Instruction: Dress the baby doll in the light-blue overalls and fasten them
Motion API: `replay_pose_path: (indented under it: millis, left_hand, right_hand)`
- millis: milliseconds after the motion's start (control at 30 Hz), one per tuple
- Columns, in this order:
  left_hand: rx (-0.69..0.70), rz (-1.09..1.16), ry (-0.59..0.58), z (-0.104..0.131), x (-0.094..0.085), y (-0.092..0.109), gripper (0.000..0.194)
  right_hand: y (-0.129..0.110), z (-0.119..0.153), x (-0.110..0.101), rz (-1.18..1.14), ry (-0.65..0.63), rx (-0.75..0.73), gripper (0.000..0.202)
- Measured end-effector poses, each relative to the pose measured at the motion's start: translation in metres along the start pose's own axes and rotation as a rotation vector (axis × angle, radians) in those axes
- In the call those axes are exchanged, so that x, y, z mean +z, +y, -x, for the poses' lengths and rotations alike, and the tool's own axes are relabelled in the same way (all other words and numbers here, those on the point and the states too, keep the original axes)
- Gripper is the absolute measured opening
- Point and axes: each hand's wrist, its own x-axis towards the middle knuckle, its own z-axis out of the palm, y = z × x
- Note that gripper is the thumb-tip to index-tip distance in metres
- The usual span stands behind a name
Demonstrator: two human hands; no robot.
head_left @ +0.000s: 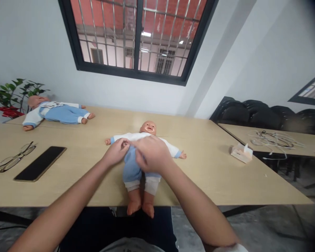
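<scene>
On its back in front of me lies a baby doll, its feet reaching over the table's near edge. It wears a white top with blue cuffs and blue trousers with white ankle bands. My left hand is at the doll's waist, fingers pinched together where the top meets the trousers. Over the doll's belly, my right hand is blurred by motion; its fingers are partly hidden and I cannot make out what they touch. Both hands cover most of the doll's middle.
A second doll lies at the back left beside a potted plant. Glasses and a black phone rest on the left. A small white box stands right; cables lie on another table near black chairs.
</scene>
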Motion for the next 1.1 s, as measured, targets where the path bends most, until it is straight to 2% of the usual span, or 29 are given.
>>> replay_pose_path:
  millis: [67,133,233,300,467,633,767,900,1000,1100]
  left_hand:
    - [-0.013,-0.014,-0.014,-0.026,0.0,-0.023,0.032]
    - [-0.012,-0.013,-0.029,-0.04,0.006,-0.041,0.031]
    - [-0.022,-0.008,-0.013,-0.044,0.016,-0.057,0.025]
    - [-0.03,-0.011,0.02,-0.042,0.019,-0.063,0.024]
    - [-0.005,-0.007,0.082,-0.038,0.018,-0.064,0.022]
    - [-0.007,0.101,0.132,-0.033,0.018,-0.054,0.018]
    - [-0.121,0.275,0.064,-0.03,0.016,-0.046,0.024]
    - [-0.208,0.397,-0.047,-0.03,0.012,-0.044,0.022]
    - [-0.24,0.547,-0.114,-0.032,0.012,-0.046,0.016]
    - [-0.27,0.76,-0.1,-0.033,0.015,-0.047,0.015]
  right_hand:
    - [0.028,-0.026,0.018,-0.027,-0.039,0.102,0.038]
    - [0.054,-0.046,0.04,-0.038,-0.171,0.239,0.042]
    - [0.077,-0.061,0.065,-0.054,-0.386,0.357,0.044]
    - [0.079,-0.062,0.071,-0.058,-0.429,0.376,0.046]
    - [0.065,-0.058,0.061,0.085,-0.374,0.394,0.056]
    - [0.06,-0.049,0.052,0.142,-0.455,0.332,0.031]
    - [0.057,-0.043,0.042,0.173,-0.418,0.308,0.019]
    - [0.058,-0.038,0.034,0.054,-0.378,0.258,0.007]
    - [0.06,-0.04,0.038,-0.006,-0.332,0.193,0.019]
    - [0.061,-0.045,0.049,-0.041,-0.262,0.185,0.032]
